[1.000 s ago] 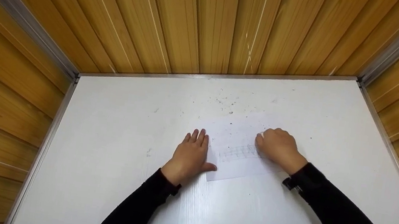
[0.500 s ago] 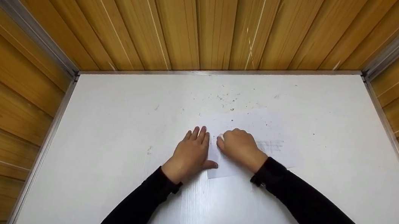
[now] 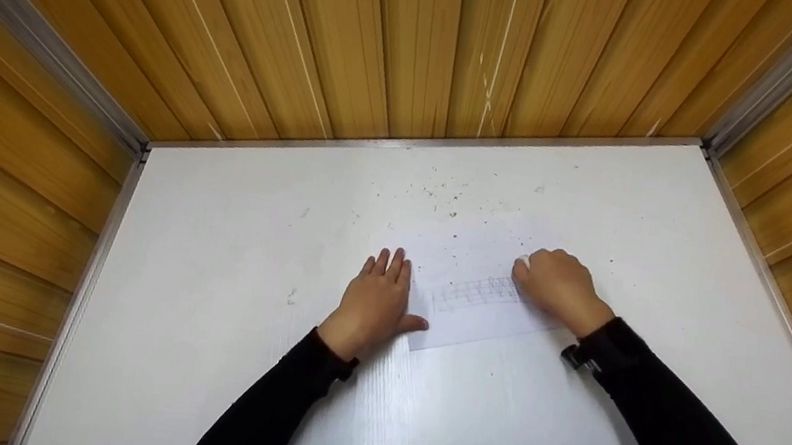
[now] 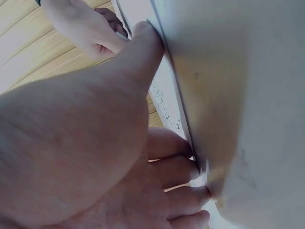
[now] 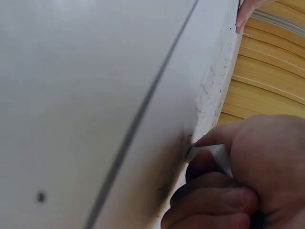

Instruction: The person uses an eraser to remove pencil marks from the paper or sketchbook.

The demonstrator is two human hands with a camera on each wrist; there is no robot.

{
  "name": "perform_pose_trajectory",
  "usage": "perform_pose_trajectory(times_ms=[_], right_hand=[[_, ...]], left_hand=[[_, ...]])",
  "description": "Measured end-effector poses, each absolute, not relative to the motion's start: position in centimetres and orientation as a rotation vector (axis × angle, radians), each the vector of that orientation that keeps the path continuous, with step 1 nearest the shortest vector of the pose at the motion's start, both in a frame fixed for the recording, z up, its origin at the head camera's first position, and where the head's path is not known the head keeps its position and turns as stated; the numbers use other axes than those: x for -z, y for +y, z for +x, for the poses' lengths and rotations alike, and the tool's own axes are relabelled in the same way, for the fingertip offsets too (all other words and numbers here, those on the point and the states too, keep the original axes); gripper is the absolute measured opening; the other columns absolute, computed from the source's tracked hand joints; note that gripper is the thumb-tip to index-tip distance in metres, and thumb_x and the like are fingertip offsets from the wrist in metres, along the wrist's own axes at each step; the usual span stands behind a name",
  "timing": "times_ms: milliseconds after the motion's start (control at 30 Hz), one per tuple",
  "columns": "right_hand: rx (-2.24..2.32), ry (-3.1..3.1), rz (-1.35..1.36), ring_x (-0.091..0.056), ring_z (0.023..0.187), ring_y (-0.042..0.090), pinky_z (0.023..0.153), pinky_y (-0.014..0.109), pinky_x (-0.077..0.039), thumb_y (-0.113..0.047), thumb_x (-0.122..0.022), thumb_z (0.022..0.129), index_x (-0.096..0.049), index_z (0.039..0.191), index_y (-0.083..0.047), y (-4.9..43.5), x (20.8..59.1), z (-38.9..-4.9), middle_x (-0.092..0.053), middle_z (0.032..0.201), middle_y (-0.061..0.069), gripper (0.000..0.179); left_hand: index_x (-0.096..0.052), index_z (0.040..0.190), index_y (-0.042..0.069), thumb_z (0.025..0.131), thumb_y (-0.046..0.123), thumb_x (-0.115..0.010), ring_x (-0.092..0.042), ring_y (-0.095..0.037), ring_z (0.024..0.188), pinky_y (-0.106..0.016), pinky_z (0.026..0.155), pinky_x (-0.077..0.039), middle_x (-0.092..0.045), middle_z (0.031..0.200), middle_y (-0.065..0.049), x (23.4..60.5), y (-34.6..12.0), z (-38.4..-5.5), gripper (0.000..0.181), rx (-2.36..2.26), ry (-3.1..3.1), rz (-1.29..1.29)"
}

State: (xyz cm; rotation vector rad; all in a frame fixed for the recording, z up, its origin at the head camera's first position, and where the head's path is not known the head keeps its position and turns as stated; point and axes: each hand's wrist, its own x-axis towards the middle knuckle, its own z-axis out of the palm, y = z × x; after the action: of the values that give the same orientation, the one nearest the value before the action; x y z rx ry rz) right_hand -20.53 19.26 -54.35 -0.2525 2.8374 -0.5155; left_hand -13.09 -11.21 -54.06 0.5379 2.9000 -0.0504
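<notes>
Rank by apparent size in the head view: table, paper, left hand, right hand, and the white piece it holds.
1. Table
2. Paper
3. Left hand and right hand: too alike to rank
4. White piece, judging by its visible part

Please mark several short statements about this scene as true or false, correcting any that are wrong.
1. The left hand touches the paper. True.
2. The right hand holds a red pen. False: it pinches a small white piece.
3. Dark specks lie on the table beyond the paper. True.
4. Both sleeves are white. False: they are black.
5. The paper bears drawn marks. True.
</notes>
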Motion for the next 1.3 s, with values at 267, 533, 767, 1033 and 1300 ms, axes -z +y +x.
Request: perform_pose_trajectory(times_ms=[267, 533, 767, 1033, 1300], right_hand=[[0.629, 2.840, -0.311, -0.070, 0.088, 0.039, 0.084, 0.057, -0.058, -0.036, -0.048, 0.114, -0.076, 0.097, 0.003, 14.6, 54.4, -18.4, -0.074, 0.094, 0.023, 0.051], [0.527, 2.806, -0.616, -0.074, 0.086, 0.043, 0.078, 0.060, -0.063, -0.033, -0.054, 0.111, -0.073, 0.080, -0.004, 6.3, 54.7, -16.5, -0.077, 0.090, 0.023, 0.046], [0.549, 2.828, -0.530, -0.072, 0.086, 0.041, 0.078, 0.059, -0.061, -0.034, -0.053, 0.110, -0.075, 0.085, -0.001, 8.7, 55.2, -17.4, -0.075, 0.090, 0.023, 0.046], [0.600, 2.842, -0.213, -0.070, 0.094, 0.046, 0.086, 0.063, -0.058, -0.037, -0.046, 0.112, -0.076, 0.111, 0.010, 20.4, 54.8, -18.9, -0.075, 0.107, 0.033, 0.055], [0.526, 2.870, -0.205, -0.069, 0.100, 0.049, 0.086, 0.063, -0.057, -0.034, -0.043, 0.113, -0.075, 0.112, 0.013, 21.3, 54.4, -18.8, -0.073, 0.107, 0.034, 0.057]], left_hand=[[-0.042, 0.167, -0.006, 0.095, 0.078, -0.067, -0.037, -0.044, 0.166, -0.051, 0.137, -0.035, -0.037, 0.177, -0.026, 54.1, -11.5, -13.1, 0.114, 0.078, 2.885, 0.540], [-0.046, 0.164, -0.007, 0.092, 0.078, -0.071, -0.044, -0.045, 0.162, -0.052, 0.134, -0.040, -0.044, 0.173, -0.027, 54.2, -11.5, -13.0, 0.114, 0.034, 2.948, 0.581], [-0.044, 0.166, -0.004, 0.092, 0.080, -0.070, -0.040, -0.042, 0.165, -0.052, 0.136, -0.037, -0.040, 0.176, -0.024, 54.0, -11.0, -13.2, 0.115, 0.073, 2.921, 0.514], [-0.042, 0.168, -0.003, 0.092, 0.081, -0.068, -0.038, -0.040, 0.167, -0.052, 0.138, -0.033, -0.038, 0.178, -0.022, 53.9, -10.8, -13.1, 0.116, 0.129, 2.890, 0.491], [-0.040, 0.169, -0.003, 0.092, 0.081, -0.067, -0.035, -0.041, 0.168, -0.052, 0.138, -0.032, -0.035, 0.179, -0.022, 54.0, -10.8, -13.0, 0.117, 0.115, 2.874, 0.477]])
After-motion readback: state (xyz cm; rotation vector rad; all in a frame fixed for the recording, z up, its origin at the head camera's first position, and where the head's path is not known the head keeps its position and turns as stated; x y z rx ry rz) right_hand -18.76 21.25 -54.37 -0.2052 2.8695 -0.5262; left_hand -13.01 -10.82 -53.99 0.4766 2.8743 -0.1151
